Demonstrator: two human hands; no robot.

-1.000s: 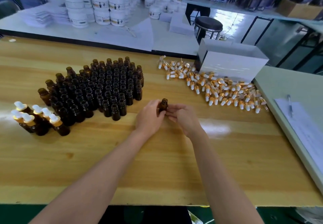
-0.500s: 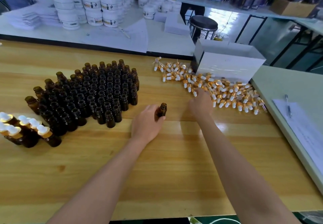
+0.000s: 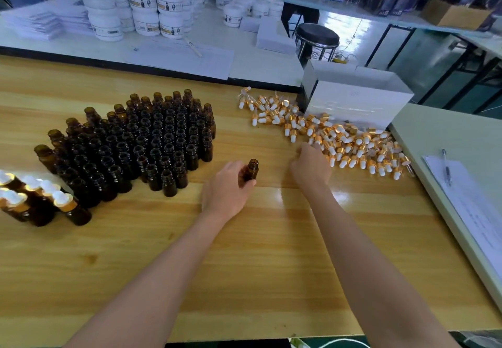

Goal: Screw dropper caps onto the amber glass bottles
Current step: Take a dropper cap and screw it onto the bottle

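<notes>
Since a second ago, the right hand [image 3: 309, 169] has been taken off the amber bottle [image 3: 251, 169] and moved over to the pile of dropper caps [image 3: 339, 138]. It is now seen at the near left edge of that pile, with its back turned up and its fingers bent down among the caps. Whether a cap is held cannot be told, as the fingertips are hidden.

The left hand [image 3: 228, 192] has stayed where it was. The amber bottle is gripped by it, with the thumb on one side and the fingers curled round the other. The bottle is held upright, its mouth open with no cap on it, between the two big groups on the worktop [image 3: 271, 252]. Whether its base is set down on the wood cannot be told. The hands are kept apart, with a strip of bare wood between them.

To the left, a big crowd of open bottles [image 3: 152, 141] is stood close together in rows. Further left, by the edge of the view, a few capped bottles [image 3: 40, 201] are stood in a small bunch — white bulbs and gold rings are seen on top. Behind the cap pile, a white box [image 3: 361, 103] is set on the worktop. On the right, a pen [image 3: 446, 167] is laid on a sheet of paper [image 3: 478, 211].
</notes>
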